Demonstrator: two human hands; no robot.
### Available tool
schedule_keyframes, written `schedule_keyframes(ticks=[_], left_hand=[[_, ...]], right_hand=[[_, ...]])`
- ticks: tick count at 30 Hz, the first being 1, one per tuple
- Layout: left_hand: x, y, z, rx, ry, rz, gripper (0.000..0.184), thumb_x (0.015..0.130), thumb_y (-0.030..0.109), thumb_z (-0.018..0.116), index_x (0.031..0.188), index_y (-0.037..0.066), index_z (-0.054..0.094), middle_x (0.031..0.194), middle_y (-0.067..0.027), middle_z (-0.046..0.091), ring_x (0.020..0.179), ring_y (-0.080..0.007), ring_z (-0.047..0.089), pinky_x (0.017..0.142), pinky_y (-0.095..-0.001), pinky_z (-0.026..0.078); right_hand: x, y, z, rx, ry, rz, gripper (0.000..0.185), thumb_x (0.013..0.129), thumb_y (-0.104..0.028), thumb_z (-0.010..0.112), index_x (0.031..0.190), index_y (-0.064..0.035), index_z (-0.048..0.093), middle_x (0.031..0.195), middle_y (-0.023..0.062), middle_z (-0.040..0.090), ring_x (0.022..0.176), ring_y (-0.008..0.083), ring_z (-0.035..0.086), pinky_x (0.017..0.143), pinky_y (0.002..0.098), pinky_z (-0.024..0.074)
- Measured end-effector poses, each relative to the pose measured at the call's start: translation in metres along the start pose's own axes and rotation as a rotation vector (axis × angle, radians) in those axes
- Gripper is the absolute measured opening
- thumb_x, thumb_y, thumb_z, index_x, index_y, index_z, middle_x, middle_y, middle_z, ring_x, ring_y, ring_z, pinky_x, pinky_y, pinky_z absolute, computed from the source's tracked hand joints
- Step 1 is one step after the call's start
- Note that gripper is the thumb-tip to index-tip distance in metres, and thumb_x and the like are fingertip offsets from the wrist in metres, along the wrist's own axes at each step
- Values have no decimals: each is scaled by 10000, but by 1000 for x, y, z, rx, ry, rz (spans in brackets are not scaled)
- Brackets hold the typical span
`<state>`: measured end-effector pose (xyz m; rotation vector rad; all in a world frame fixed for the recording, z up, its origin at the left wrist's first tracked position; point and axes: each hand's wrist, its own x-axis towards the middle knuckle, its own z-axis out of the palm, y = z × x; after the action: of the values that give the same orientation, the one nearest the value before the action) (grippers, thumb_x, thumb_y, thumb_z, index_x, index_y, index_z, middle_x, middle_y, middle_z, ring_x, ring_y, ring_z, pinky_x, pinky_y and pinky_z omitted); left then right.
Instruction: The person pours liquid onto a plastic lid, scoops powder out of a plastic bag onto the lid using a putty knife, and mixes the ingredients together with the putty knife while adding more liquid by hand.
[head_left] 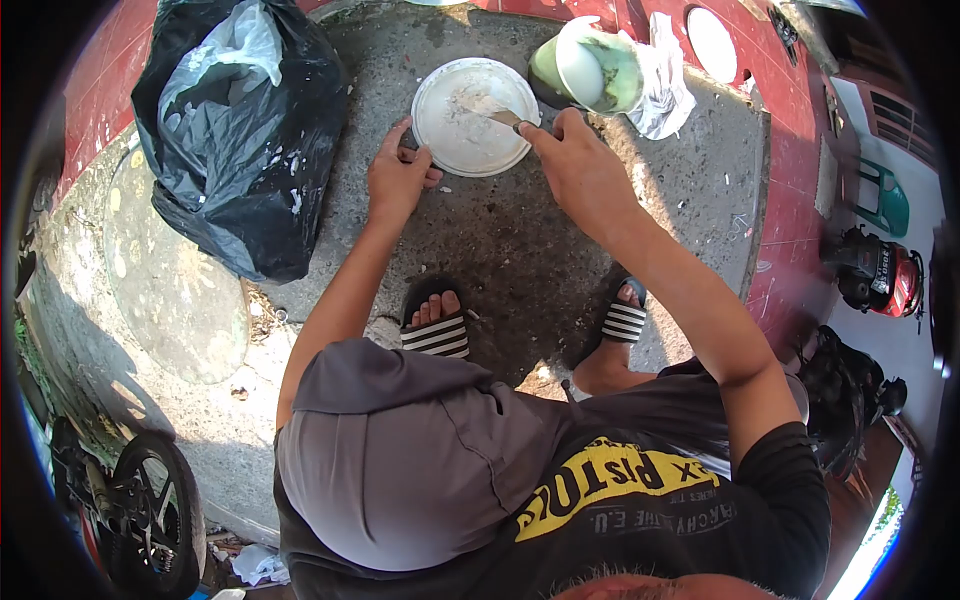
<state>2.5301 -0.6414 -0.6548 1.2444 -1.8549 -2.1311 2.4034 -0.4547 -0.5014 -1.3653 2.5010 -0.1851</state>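
Note:
A round white lid lies on the concrete, with whitish paste smeared over its middle. My left hand is at the lid's left edge, index finger and thumb against the rim and the other fingers curled. Above the lid's right side, my right hand is closed around the handle of a putty knife. The knife's blade points left and rests on or just over the paste; the handle is mostly hidden in my fingers. A greenish, stained bucket stands just beyond my right hand, with a whitish round piece in its mouth.
A large black plastic bag stands at the left. Beside the bucket lies a crumpled white bag, and a white disc lies on the red tiles. Motorbike parts show at lower left; a green chair stands far right.

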Motion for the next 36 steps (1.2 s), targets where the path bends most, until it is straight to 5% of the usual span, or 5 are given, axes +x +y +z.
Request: schedule_keyframes(ticks=[3,12,26,36], left_hand=[[0,-1,0,-1,0,-5,584,915,60,634,1466,35,442,795,-83,645,677,-170,724,583,-285,594],[1,-3,-1,15,3,6,577,918,60,633,1464,36,447,796,-81,640,675,-170,725,582,-283,592],[0,-1,0,15,7,5,576,921,64,630,1465,29,445,801,-87,655,664,-167,719,574,-287,593],[-1,0,-2,-5,-7,0,572,928,67,634,1466,29,442,795,-95,665,663,-171,719,561,-287,584]], right_hand=[[2,1,17,-22,96,-52,448,869,-13,615,1302,-132,606,998,117,484,883,302,589,755,408,527],[2,2,-5,-47,-45,-47,500,800,10,613,1289,-88,583,1088,138,489,1060,313,557,829,400,544],[-28,12,37,17,66,-16,466,865,-25,626,1317,-130,587,1001,131,492,871,310,584,717,406,523],[-38,43,76,240,163,46,369,920,-92,619,1286,-141,611,1041,136,529,885,343,613,742,433,524]])
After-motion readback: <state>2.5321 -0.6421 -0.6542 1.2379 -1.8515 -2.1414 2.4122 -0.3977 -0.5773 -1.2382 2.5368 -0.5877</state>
